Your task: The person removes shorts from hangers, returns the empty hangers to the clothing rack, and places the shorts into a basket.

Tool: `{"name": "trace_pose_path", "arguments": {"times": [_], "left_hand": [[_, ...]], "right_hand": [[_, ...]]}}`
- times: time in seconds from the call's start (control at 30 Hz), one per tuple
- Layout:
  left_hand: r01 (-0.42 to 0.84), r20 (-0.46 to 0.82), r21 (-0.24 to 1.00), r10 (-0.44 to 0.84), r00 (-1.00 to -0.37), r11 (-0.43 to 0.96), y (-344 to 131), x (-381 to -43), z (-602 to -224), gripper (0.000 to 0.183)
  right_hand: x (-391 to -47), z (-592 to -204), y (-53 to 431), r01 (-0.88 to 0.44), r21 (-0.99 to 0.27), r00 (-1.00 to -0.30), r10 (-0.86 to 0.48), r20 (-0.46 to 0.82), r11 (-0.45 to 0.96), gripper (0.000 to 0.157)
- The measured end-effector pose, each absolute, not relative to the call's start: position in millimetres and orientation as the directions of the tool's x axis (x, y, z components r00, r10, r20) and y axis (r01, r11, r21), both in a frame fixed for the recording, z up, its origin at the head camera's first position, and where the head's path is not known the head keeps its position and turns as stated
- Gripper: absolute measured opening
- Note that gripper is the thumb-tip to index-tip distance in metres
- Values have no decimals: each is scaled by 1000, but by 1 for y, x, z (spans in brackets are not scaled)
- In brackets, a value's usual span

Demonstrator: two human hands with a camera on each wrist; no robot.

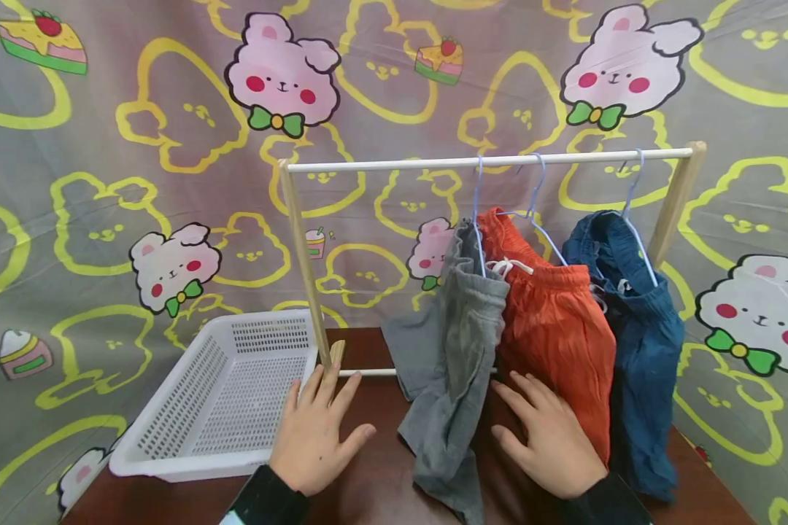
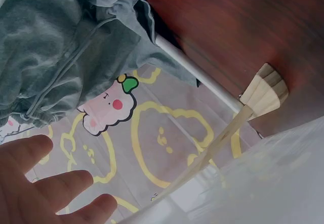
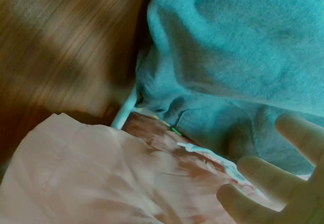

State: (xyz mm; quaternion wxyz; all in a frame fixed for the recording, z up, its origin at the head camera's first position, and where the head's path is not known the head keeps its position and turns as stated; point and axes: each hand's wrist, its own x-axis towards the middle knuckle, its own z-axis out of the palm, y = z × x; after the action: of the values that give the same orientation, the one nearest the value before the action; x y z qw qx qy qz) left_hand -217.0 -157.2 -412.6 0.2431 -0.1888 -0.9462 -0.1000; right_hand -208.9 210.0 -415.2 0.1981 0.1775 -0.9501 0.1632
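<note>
Three pairs of trousers hang from a small rack: grey trousers (image 1: 462, 313), orange trousers (image 1: 554, 328) and blue trousers (image 1: 650, 350), each on a lilac hanger. My left hand (image 1: 318, 430), fingers spread, is between the white basket (image 1: 263, 467) and the grey trousers, holding nothing. Its fingers also show at the lower left of the left wrist view. My right hand (image 1: 548, 437), likewise spread and holding nothing, is in front of the orange trousers. In the right wrist view its fingers (image 3: 273, 181) appear near the grey and orange cloth; whether they touch it I cannot tell.
The rack's white top rail (image 1: 381, 165) runs between wooden posts, one at left (image 1: 302, 255). A wooden foot (image 2: 266, 92) and the lower bar (image 2: 197, 74) rest near the brown tabletop (image 1: 190, 503). Behind everything hangs a patterned cloth (image 1: 381, 284).
</note>
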Motion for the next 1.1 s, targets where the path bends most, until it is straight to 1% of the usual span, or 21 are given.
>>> {"name": "trace_pose_path", "arguments": {"times": [0.23, 0.43, 0.63, 0.73, 1.1], "left_hand": [[389, 464, 111, 298, -834, 915, -158, -217, -401, 79], [414, 481, 107, 317, -818, 904, -157, -219, -391, 77], [441, 416, 173, 341, -843, 880, -159, -226, -380, 76], [442, 405, 188, 341, -848, 877, -163, -232, -374, 77], [435, 441, 187, 321, -838, 881, -173, -251, -348, 72]], "right_hand": [[-208, -416, 208, -394, -247, -865, -267, 425, 885, 59], [-208, -415, 208, -393, -247, -867, -268, 420, 886, 58], [-208, -415, 209, -408, -259, -862, -276, 425, 876, 53], [-207, -414, 209, -412, -262, -861, -278, 427, 873, 52], [-206, -412, 212, -405, -259, -866, -277, 417, 877, 51]]}}
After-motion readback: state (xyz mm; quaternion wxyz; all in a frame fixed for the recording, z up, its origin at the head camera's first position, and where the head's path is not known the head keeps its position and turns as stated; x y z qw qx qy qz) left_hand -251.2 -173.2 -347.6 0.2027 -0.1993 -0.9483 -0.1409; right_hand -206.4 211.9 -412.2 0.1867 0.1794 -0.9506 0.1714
